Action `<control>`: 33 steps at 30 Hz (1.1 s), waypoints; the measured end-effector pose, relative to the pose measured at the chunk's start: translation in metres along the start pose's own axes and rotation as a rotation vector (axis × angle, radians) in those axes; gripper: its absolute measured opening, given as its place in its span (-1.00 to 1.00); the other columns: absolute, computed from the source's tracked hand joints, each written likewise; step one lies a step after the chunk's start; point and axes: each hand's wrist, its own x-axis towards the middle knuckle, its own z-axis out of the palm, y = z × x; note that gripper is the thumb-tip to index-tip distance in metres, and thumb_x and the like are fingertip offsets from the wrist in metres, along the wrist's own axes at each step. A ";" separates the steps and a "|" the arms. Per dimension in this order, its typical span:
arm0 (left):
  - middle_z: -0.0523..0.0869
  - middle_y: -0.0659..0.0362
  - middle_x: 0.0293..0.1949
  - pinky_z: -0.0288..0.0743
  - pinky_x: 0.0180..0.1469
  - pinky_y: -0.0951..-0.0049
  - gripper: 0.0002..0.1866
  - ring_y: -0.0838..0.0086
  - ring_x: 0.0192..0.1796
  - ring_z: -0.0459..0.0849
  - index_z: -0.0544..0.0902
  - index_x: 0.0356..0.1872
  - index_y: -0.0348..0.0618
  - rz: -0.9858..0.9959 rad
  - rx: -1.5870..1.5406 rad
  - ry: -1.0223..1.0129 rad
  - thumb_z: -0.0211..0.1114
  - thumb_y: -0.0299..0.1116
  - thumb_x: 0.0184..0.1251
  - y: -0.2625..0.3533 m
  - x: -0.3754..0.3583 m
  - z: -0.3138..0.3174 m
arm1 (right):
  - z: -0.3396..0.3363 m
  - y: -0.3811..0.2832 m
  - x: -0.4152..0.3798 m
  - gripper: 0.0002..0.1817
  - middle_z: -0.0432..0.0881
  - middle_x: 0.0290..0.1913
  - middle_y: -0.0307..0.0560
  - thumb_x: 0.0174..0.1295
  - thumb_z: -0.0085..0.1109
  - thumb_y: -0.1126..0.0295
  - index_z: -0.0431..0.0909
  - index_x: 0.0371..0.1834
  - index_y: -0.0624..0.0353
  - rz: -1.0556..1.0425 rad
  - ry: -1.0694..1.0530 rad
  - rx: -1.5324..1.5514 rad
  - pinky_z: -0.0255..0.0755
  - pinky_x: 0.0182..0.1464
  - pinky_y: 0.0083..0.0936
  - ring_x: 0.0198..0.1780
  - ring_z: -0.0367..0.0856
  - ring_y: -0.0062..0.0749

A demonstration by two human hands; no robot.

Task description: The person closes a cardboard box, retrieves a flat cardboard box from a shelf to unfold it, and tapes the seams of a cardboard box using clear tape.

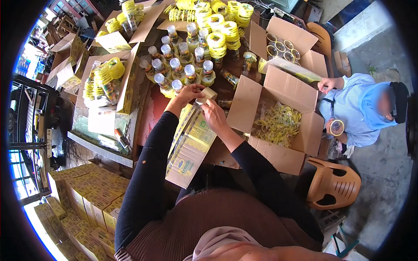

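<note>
Now, your left grip pinches the tape above the far end of the yellow box. Your right grip has its fingers bent just beside the tape; I cannot tell whether they pinch it too. The box slants between your forearms, its near end toward your body, at the edge of the surface. Beyond your left hand stand bottles, with yellow stacks behind them. To your right, an open carton holds yellow scraps; past it, a co-worker in stripes holds a ring.
</note>
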 end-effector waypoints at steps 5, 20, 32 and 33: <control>0.63 0.30 -0.34 0.45 -0.27 0.63 -0.48 0.64 -0.29 0.60 0.55 0.03 -0.25 0.025 0.008 0.010 0.51 -0.53 -0.04 -0.008 0.007 -0.003 | 0.000 -0.001 0.000 -0.89 0.49 -0.34 0.06 -0.07 0.21 0.60 0.54 -0.43 0.28 0.068 -0.063 0.049 0.50 -0.16 -0.27 -0.18 0.56 -0.07; 0.68 0.17 -0.19 0.50 -0.08 0.51 -0.46 0.52 -0.17 0.64 0.50 0.07 -0.30 0.064 -0.016 0.060 0.47 -0.55 0.00 -0.017 0.011 -0.006 | 0.008 0.003 0.002 -0.92 0.48 -0.38 0.04 -0.07 0.20 0.56 0.59 -0.45 0.27 0.085 -0.117 -0.028 0.49 -0.16 -0.24 -0.18 0.55 -0.05; 0.71 0.15 -0.20 0.50 -0.07 0.56 -0.52 0.55 -0.17 0.65 0.55 0.01 -0.35 0.119 -0.136 0.084 0.48 -0.49 0.02 0.002 0.001 0.008 | -0.052 0.014 -0.020 -0.90 0.59 -0.30 -0.04 0.05 0.16 0.52 0.61 -0.35 0.12 0.230 -0.039 -0.056 0.45 -0.13 -0.24 -0.19 0.59 -0.17; 0.70 0.15 -0.18 0.50 -0.06 0.55 -0.52 0.54 -0.15 0.65 0.53 0.03 -0.34 0.131 -0.144 0.092 0.46 -0.48 0.05 0.007 -0.002 0.010 | -0.061 0.014 -0.024 -0.87 0.60 -0.30 -0.02 0.06 0.17 0.56 0.57 -0.31 0.14 0.308 0.075 0.121 0.46 -0.16 -0.24 -0.21 0.60 -0.14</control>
